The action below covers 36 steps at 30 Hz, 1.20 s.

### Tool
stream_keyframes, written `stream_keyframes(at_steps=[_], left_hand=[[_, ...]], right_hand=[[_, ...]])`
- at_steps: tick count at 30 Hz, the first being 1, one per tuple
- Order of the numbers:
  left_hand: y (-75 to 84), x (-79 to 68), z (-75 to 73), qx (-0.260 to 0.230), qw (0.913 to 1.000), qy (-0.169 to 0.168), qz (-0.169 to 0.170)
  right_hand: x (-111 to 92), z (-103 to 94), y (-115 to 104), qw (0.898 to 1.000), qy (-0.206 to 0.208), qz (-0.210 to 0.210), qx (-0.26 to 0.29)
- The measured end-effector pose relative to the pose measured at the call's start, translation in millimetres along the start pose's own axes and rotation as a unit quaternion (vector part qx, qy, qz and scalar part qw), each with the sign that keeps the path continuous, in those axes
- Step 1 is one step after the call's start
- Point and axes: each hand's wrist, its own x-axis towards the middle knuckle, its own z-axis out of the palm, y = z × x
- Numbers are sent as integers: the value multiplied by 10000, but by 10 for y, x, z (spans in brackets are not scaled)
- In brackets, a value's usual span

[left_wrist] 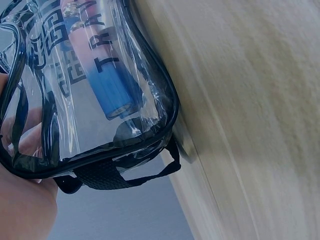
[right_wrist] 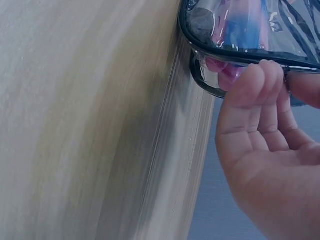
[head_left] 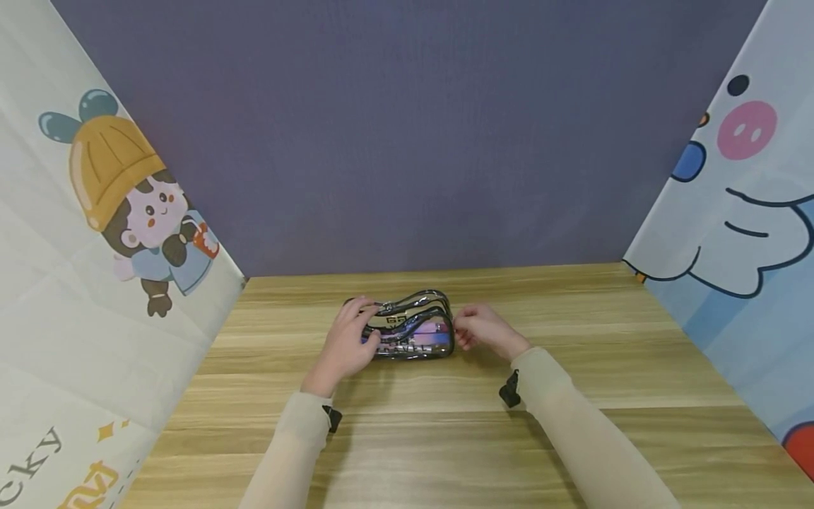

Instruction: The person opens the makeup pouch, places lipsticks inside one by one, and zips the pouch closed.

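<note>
A clear plastic pouch (head_left: 410, 346) with black piping and black lettering stands on the table in the head view. My left hand (head_left: 348, 341) grips its left end, thumb on the front and fingers over the top. At the other end my right hand (head_left: 486, 331) has its fingers curled; in the right wrist view, thumb and fingertips pinch at the zipper edge between the two black pipings, the pull itself hidden. Inside the pouch lies a pink-to-blue tube-like item (left_wrist: 107, 82). A black strap (left_wrist: 135, 181) loops from the pouch's end in the left wrist view.
The pouch is on a wood-grain table (head_left: 445, 431). Behind it rises a dark blue-grey wall (head_left: 432, 141). Printed cartoon panels (head_left: 57, 268) flank the table on both sides. Black wrist devices (head_left: 511, 389) sit at both cuffs.
</note>
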Motion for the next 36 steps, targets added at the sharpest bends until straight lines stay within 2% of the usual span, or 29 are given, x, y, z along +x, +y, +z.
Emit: stream_keyframes(at_steps=[9, 14, 31, 36], left_hand=[[-11, -2, 5, 17, 10000, 69, 68], [-10, -4, 3, 15, 9999, 110, 54], [-34, 7, 20, 37, 10000, -48, -41], [-37, 12, 28, -5, 10000, 67, 29]], right_hand=[[25, -23, -21, 9995, 124, -8, -290], [21, -34, -95, 9987, 244, -165, -424], [-48, -53, -321, 9980, 88, -325, -537], [-54, -54, -389, 9982, 128, -353, -467]])
